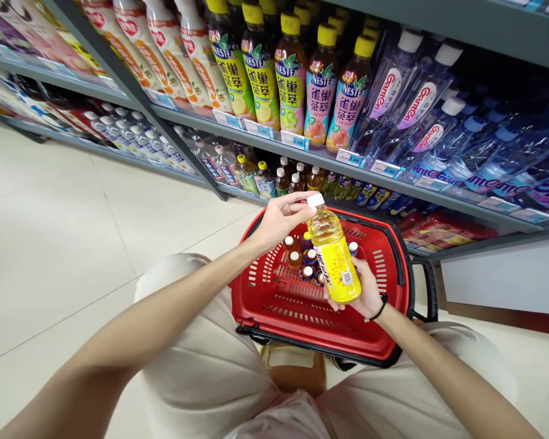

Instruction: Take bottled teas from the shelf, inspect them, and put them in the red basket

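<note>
A yellow drink bottle (333, 251) with a white cap is held over a red shopping basket (388, 341). My right hand (365, 292) wraps round its lower part from beneath. My left hand (284, 217) pinches the bottle at its white cap and neck. Several small bottles (302, 259) stand inside the basket under the yellow one.
Store shelves (329, 160) run along the back, stocked with tea bottles (289, 73), water bottles (421, 103) and more drinks on the bottom row. My knees in light trousers (201, 360) flank the basket. Pale floor tiles (50, 244) stretch to the left.
</note>
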Tool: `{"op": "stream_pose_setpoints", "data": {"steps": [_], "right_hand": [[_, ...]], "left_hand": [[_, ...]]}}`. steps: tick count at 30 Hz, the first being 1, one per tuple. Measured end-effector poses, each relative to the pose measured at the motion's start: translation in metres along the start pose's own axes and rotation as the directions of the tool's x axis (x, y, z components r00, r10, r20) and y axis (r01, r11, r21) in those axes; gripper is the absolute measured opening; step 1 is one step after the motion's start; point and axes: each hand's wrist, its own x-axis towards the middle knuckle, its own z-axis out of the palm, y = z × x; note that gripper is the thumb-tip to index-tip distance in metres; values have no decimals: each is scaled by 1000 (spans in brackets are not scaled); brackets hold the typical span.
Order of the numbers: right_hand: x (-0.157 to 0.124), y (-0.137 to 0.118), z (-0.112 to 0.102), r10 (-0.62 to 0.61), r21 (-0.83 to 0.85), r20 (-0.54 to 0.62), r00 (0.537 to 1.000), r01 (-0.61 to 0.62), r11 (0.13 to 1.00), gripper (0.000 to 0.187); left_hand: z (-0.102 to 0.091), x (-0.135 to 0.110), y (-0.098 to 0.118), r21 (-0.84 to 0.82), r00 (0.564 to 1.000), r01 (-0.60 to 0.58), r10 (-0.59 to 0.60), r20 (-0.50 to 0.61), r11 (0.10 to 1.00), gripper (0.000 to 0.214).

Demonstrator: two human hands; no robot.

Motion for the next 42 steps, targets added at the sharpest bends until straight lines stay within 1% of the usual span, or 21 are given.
{"op": "stream_pose_setpoints", "data": {"steps": [4,7,14,23,28,32,38,42], "right_hand": [[0,2,0,-1,9,-18,1000,1,1000,79],[-1,3,-1,-19,19,-12,1000,19,1000,76],[2,6,-3,-45,-2,-9,999,45,999,74],[0,7,0,-69,5,-26,997,69,998,73],[-1,7,-1,-48,-9,-92,995,48,999,76],[-1,7,2,-40,-41,-126,991,35,999,77],[-1,3,5,-37,-18,-95,995,36,999,73],[-4,-3,5,-101,0,-29,995,101,995,63]], "left_hand": [[0,-1,1,13,1000,5,-5,-2,1000,63],[0,-1,2,19,1000,1,-1,5,1000,63],[0,-1,3,-1,1000,-2,2,3,1000,60],[2,-2,2,-8,1000,12,-12,0,1000,61],[2,-2,0,-12,1000,0,0,-5,1000,60],[2,-2,-1,-15,1000,17,-18,-19,1000,61],[1,0,0,-20,999,35,-36,-30,999,65],[-1,4,-1,-72,999,23,-26,-40,997,65]]}}
